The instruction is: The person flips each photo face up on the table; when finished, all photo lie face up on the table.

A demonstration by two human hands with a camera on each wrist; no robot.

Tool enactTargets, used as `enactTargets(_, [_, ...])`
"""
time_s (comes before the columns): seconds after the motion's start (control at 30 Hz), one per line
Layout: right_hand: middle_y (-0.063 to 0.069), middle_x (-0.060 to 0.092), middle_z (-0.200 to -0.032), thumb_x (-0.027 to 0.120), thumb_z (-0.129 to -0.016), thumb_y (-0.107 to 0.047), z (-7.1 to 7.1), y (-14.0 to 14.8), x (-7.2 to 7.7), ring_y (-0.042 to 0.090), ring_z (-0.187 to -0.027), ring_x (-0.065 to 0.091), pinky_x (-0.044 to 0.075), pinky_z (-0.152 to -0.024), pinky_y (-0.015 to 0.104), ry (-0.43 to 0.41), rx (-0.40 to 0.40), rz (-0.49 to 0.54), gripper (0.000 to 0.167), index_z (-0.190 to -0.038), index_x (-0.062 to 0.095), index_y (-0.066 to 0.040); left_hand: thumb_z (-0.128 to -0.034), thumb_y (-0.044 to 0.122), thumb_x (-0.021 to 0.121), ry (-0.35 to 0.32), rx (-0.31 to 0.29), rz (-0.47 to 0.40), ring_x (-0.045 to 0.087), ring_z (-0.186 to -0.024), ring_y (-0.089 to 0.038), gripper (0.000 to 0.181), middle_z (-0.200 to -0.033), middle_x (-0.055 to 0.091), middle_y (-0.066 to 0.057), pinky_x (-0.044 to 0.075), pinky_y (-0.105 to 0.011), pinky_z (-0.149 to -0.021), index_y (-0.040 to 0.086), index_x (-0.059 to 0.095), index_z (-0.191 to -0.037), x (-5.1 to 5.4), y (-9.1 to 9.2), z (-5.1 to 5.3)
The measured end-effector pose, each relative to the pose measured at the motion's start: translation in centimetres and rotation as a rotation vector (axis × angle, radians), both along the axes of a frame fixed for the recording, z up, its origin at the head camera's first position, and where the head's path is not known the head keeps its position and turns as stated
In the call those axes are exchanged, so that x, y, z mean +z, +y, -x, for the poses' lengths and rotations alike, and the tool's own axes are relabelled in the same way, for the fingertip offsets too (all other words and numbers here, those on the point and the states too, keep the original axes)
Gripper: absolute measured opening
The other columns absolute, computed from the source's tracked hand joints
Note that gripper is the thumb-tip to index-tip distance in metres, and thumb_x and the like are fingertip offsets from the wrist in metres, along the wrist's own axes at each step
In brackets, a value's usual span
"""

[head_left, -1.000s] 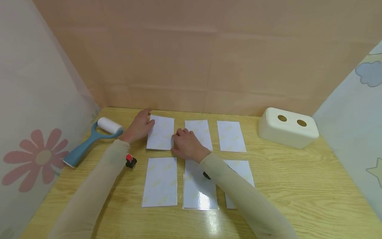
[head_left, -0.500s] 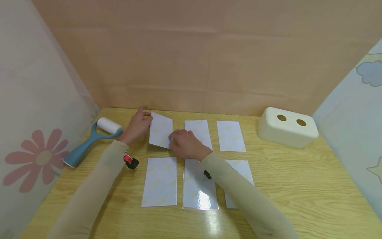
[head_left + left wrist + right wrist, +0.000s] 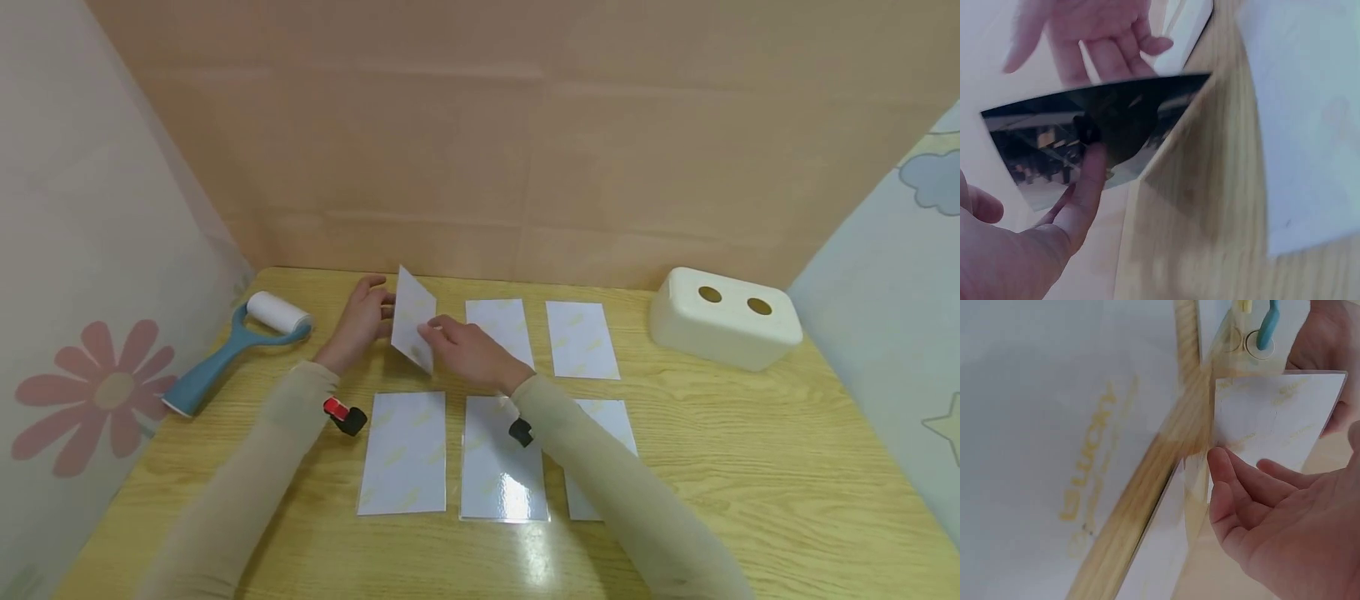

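A photo print (image 3: pixel 411 321) is lifted on edge at the back left of the table, its white back with faint yellow lettering towards the head camera. My right hand (image 3: pixel 474 354) pinches its right edge between thumb and fingers. On the other side, my left hand (image 3: pixel 358 321) has its fingers spread, and in the left wrist view one finger (image 3: pixel 1091 178) reaches to the dark, glossy picture side of the print (image 3: pixel 1129 119); whether it presses there I cannot tell. Face-down prints lie nearby: front left (image 3: pixel 402 454), front middle print (image 3: pixel 501 475), back middle print (image 3: pixel 498 325).
Another face-down print (image 3: pixel 582 340) lies at the back right, and my right sleeve partly covers a front-right print (image 3: pixel 615 421). A lint roller with a blue handle (image 3: pixel 213 371) rests at the left. A white box (image 3: pixel 723 325) with two round holes stands at the back right.
The back-left print lay flat, then its left side came up, and now it stands nearly upright. My left fingers have spread on its far side; my right hand stays at its right edge.
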State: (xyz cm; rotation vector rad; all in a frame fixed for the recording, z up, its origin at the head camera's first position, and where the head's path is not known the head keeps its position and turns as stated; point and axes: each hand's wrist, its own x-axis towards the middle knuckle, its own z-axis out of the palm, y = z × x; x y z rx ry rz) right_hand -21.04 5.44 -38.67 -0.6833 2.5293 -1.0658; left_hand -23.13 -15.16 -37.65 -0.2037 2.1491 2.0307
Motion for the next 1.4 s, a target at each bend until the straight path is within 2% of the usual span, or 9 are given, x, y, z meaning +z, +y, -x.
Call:
enactTargets(0.17, [0.008, 0.061, -0.137, 0.029, -0.099, -0.073, 0.0, -0.1, 0.2, 0.022, -0.127, 0.056, 0.043, -0.106, 0.042, -0.047, -0.042, 0.020, 0.086, -0.154, 0.036, -0.009, -0.1089, 0.018, 0.027, -0.012, -0.029, -0.066, 0.050, -0.124, -0.034, 0.053, -0.147, 0.041, -0.024, 0.052, -0.039, -0.090, 0.005, 0.016, -0.159, -0.5, 0.6, -0.4])
enactTargets(0.33, [0.014, 0.063, -0.132, 0.034, -0.099, -0.071, 0.0, -0.2, 0.2, 0.026, -0.124, 0.059, 0.046, -0.103, 0.044, -0.078, -0.054, 0.068, 0.087, -0.158, 0.028, -0.008, -0.1086, 0.015, 0.025, -0.007, -0.052, -0.145, 0.049, -0.129, -0.041, 0.053, -0.147, 0.041, -0.028, 0.048, -0.054, -0.100, 0.001, 0.011, -0.157, -0.8, 1.1, -0.8])
enactTargets(0.5, [0.015, 0.061, -0.134, 0.039, -0.098, -0.071, -0.2, -0.3, 0.4, 0.027, -0.124, 0.058, 0.046, -0.103, 0.047, -0.132, -0.070, 0.109, 0.088, -0.160, 0.023, -0.011, -0.1094, 0.017, 0.025, -0.038, -0.053, -0.164, 0.048, -0.131, -0.040, 0.052, -0.147, 0.041, -0.027, 0.045, -0.055, -0.102, 0.002, 0.011, -0.157, -1.2, 1.2, -1.0])
enactTargets(0.7, [0.011, 0.062, -0.136, 0.046, -0.102, -0.057, -0.4, -0.3, 0.9, 0.026, -0.126, 0.057, 0.043, -0.106, 0.047, -0.181, -0.095, 0.198, 0.081, -0.162, 0.014, -0.014, -0.1104, 0.019, 0.026, -0.041, -0.067, -0.155, 0.050, -0.130, -0.040, 0.052, -0.145, 0.043, -0.025, 0.049, -0.054, -0.097, 0.003, 0.011, -0.158, -1.4, 1.1, -1.1])
enactTargets(0.9, [0.016, 0.064, -0.132, 0.050, -0.105, -0.038, -0.5, 0.0, 1.1, 0.031, -0.115, 0.065, 0.047, -0.102, 0.047, -0.186, -0.111, 0.322, 0.072, -0.162, 0.014, -0.013, -0.1113, 0.023, 0.027, -0.041, -0.079, -0.179, 0.052, -0.127, -0.042, 0.053, -0.143, 0.044, -0.027, 0.052, -0.056, -0.091, 0.001, 0.010, -0.157, -1.5, 1.2, -1.2])
enactTargets(1.1, [0.020, 0.063, -0.131, 0.050, -0.106, -0.024, -0.6, 0.4, 1.1, 0.027, -0.104, 0.070, 0.051, -0.097, 0.043, -0.137, -0.131, 0.435, 0.068, -0.161, 0.014, -0.010, -0.1118, 0.029, 0.029, -0.047, -0.086, -0.175, 0.049, -0.130, -0.042, 0.056, -0.146, 0.040, -0.027, 0.051, -0.056, -0.093, 0.001, 0.012, -0.157, -1.5, 1.1, -1.3])
enactTargets(1.2, [0.023, 0.063, -0.130, 0.047, -0.106, -0.016, -0.7, 0.5, 1.0, 0.028, -0.107, 0.069, 0.053, -0.094, 0.040, -0.122, -0.133, 0.502, 0.066, -0.161, 0.012, -0.009, -0.1119, 0.030, 0.028, -0.048, -0.086, -0.165, 0.048, -0.131, -0.042, 0.057, -0.149, 0.037, -0.026, 0.050, -0.056, -0.095, 0.001, 0.011, -0.158, -1.4, 0.9, -1.5])
enactTargets(1.4, [0.025, 0.052, -0.144, 0.042, -0.107, -0.008, -0.7, 0.8, 1.1, 0.033, -0.111, 0.067, 0.054, -0.094, 0.041, -0.103, -0.138, 0.606, 0.059, -0.160, 0.016, -0.008, -0.1117, 0.032, 0.030, -0.061, -0.049, -0.156, 0.049, -0.129, -0.041, 0.057, -0.148, 0.040, -0.026, 0.047, -0.056, -0.099, 0.002, 0.013, -0.157, -1.2, 0.5, -1.4])
